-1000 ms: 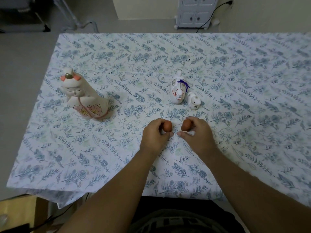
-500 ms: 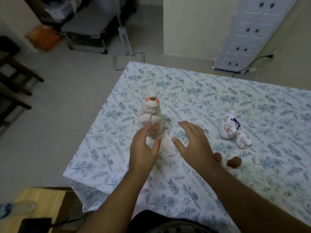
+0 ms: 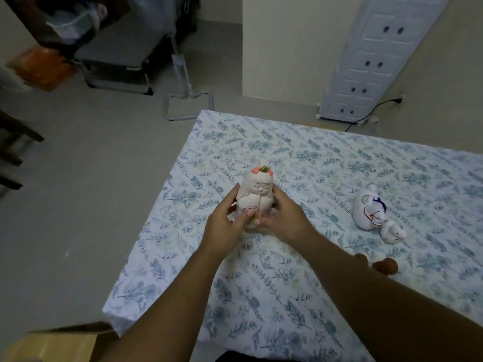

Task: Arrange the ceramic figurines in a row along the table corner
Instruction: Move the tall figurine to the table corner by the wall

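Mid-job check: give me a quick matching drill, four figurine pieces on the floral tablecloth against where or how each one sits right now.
Things:
1. tall doll figurine
2. white figurine with blue cord
3. small white animal figurine
4. brown egg-shaped piece

States:
A. nearest the right forearm, at the near right
B. clasped upright between left hand and right hand
C. lying just in front of the corded figurine
D. free on the cloth, right of the doll, red markings showing

Pairs: 1-B, 2-D, 3-C, 4-A
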